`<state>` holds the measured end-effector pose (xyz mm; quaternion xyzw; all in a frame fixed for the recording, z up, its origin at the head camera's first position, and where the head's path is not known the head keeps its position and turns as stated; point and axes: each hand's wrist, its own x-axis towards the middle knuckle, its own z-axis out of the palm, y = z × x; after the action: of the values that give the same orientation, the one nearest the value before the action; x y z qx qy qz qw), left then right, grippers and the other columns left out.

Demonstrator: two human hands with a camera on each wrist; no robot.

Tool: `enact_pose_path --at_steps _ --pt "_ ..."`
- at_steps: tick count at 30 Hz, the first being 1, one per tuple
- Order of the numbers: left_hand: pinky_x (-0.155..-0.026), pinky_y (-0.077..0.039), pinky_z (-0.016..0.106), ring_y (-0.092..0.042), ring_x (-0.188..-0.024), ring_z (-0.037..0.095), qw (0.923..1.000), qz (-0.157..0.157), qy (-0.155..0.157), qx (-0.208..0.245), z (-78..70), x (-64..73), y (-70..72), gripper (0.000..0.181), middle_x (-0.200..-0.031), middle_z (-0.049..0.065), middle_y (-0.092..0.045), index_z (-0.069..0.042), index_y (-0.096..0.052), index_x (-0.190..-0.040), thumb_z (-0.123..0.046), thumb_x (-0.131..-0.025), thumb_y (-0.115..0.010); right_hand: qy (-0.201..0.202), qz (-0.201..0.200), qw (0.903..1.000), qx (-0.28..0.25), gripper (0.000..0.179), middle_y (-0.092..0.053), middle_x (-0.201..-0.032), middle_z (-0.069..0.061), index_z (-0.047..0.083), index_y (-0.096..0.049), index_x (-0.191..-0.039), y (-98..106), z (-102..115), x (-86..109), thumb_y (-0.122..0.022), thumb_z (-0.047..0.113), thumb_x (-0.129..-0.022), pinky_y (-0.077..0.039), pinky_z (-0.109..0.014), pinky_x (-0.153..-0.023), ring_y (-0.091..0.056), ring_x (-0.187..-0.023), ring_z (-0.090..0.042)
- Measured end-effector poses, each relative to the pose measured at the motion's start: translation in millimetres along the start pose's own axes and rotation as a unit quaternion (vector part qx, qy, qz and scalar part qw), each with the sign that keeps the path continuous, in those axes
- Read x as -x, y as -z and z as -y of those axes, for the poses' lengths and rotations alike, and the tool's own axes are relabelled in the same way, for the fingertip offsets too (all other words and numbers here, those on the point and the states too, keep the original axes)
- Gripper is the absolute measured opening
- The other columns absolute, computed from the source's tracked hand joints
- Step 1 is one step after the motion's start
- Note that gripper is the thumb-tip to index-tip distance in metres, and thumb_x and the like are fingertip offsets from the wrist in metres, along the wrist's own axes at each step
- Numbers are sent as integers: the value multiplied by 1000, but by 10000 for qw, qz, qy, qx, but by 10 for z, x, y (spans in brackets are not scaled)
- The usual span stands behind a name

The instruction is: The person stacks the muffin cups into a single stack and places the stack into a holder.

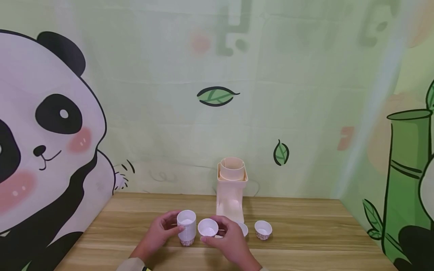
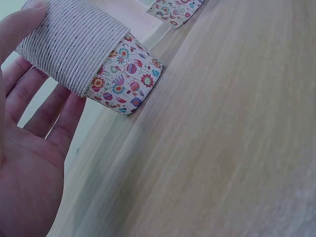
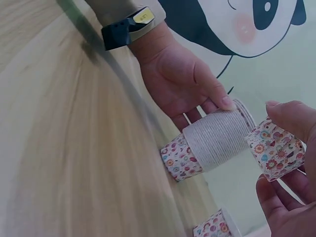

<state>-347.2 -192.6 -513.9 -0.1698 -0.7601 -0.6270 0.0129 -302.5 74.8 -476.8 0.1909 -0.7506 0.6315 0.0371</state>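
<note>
My left hand point(image 1: 162, 232) grips a tall stack of nested paper cups point(image 1: 187, 230) between thumb and fingers. The stack's many rims make a ribbed white column, and the lowest cup shows a bright flower print point(image 2: 126, 76). Its base stands on or just above the table; I cannot tell which. To the right of the stack, my right hand point(image 1: 231, 238) pinches a single flowered paper cup point(image 1: 208, 228), mouth up and off the table. In the right wrist view this single cup point(image 3: 276, 149) is beside the stack's rim end point(image 3: 222, 136), tilted in that view.
Behind my hands stands a pale pink holder point(image 1: 230, 203) with a round tube point(image 1: 232, 169) at its top. One paper cup point(image 1: 263, 230) stands on the wooden table point(image 1: 305, 226) at the right. Another cup point(image 1: 243, 229) is partly hidden by my right hand. A panda-printed backdrop point(image 1: 152, 113) hangs behind.
</note>
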Motion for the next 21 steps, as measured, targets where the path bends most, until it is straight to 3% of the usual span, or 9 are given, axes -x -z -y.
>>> enact_pose_path --at_steps 6,16,21 --pt "-96 -52 20 -67 -110 7 10000 14 -34 13 18 -3 -1 56 -130 26 -67 4 -56 -140 -14 -91 -77 157 -127 9998 43 61 -73 -115 -15 -1 -65 -127 -43 28 -129 -91 19 -77 -58 -21 -87 -69 -101 -14" --pt "-97 -52 20 -67 -111 6 9999 3 94 44 49 -16 -1 56 -132 24 -67 1 -57 -140 -15 -91 -78 109 -167 9992 -340 59 -72 -116 -17 -1 -65 -130 -122 90 -316 -90 15 -79 -59 -26 -89 -69 -107 -25" --pt "-97 -52 20 -67 -112 7 9999 6 110 57 44 -11 1 56 -133 23 -66 0 -57 -141 -16 -91 -78 57 -98 9992 -378 58 -73 -116 -16 -1 -65 -130 -164 99 -383 -89 15 -79 -59 -26 -89 -70 -106 -24"
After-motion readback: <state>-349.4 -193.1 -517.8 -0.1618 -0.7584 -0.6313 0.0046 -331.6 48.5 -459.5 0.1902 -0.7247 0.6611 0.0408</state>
